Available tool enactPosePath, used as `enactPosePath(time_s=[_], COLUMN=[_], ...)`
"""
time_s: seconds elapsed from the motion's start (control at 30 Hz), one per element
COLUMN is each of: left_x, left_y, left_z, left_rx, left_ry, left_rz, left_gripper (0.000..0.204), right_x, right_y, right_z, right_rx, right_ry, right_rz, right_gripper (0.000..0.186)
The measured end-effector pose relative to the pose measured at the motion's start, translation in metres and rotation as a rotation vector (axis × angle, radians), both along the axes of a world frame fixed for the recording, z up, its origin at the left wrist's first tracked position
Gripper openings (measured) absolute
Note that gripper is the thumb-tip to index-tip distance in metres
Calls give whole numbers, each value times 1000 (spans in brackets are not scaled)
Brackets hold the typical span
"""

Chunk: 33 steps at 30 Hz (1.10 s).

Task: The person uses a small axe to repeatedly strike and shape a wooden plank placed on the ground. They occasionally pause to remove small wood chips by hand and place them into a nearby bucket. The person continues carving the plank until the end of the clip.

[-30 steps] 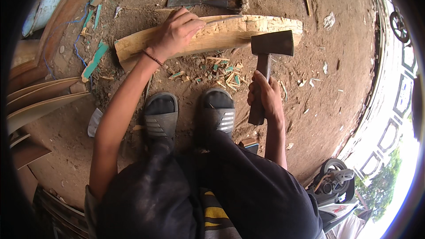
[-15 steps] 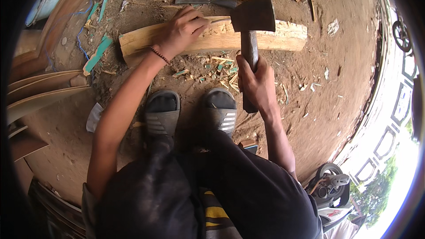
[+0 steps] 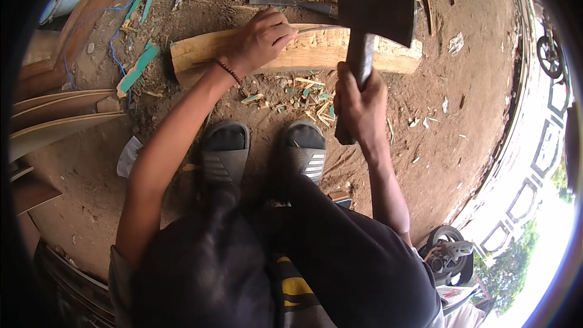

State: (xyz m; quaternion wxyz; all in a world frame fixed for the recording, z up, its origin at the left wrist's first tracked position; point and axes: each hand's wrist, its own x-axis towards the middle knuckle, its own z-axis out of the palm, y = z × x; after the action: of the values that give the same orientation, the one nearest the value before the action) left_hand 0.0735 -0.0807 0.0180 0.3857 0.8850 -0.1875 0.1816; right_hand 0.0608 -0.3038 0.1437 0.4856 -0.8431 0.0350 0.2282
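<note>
Wood block [image 3: 319, 50], pale, rough-hewn, bowed, lies left-to-right across upper centre; curled left hand [image 3: 262, 37] pinches a thin rod [image 3: 322, 28], closed right hand [image 3: 364, 104] grips a hatchet [image 3: 376, 15].

The hatchet [image 3: 375, 17] has risen closer to the camera.

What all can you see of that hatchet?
The hatchet has a broad, dark head, seemingly metal, widening rightward, on a dark, wooden-looking handle. The right hand grips that handle, whose end shows below. The head, uppermost in view, hides part of the pale beam; any contact is unclear.
</note>
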Motion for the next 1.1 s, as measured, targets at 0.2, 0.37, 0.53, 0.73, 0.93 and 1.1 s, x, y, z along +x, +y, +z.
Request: enactPosePath(time_s=[0.2,0.37,0.53,0.73,0.93,1.1], left_x=[3,2,7,4,4,2], left_y=[-1,-1,0,1,-4,-3], left_z=[0,0,1,4,3,3], left_rx=[-6,-22,13,78,16,67], left_ry=[-64,-4,-49,-3,90,-12], left_rz=[46,8,20,-18,58,34], left_gripper=[9,11,9,6,5,7], right_x=[1,-1,11,9,26,-8], right_y=[4,3,2,4,-20,-58], right_z=[-1,-4,0,8,-5,-17], right_rx=[-226,-28,-236,78,-212,134], right_ry=[156,21,135,34,146,114], right_rz=[105,40,182,26,118,-89], right_gripper=[35,33,33,33,35,30])
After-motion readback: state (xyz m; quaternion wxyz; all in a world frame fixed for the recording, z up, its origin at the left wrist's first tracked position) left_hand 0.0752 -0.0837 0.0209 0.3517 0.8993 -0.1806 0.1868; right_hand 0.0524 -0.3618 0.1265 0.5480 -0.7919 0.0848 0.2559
